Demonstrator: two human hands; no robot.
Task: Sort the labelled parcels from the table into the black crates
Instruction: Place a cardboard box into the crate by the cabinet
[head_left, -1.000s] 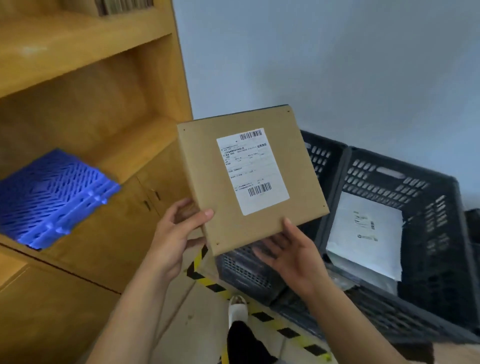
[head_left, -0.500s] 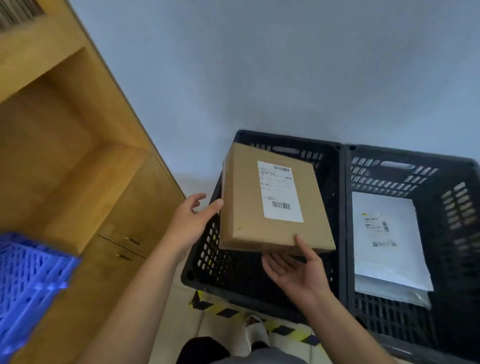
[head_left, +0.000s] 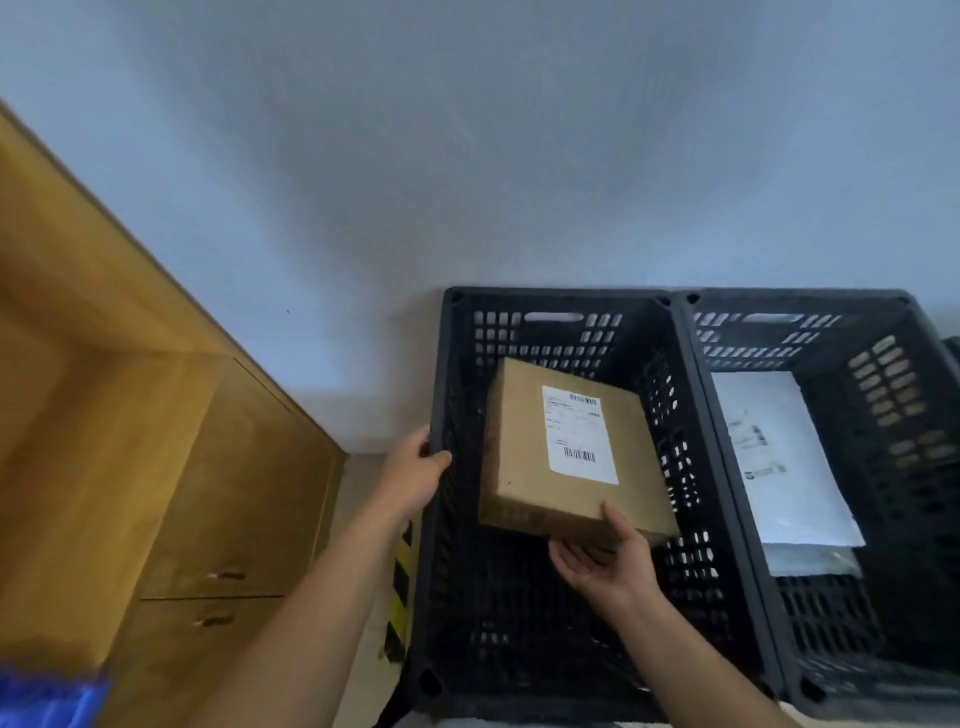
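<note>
One hand now on the parcel, left let go.
Right hand (head_left: 605, 558) grips the flat brown cardboard parcel (head_left: 561, 457) inside the left black plastic crate (head_left: 441, 364); left hand (head_left: 415, 470) grasps its rim; release next.

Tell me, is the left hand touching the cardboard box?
Apart. The head view shows the left hand gripping the black crate's rim, with dark crate interior between it and the cardboard box.
</note>
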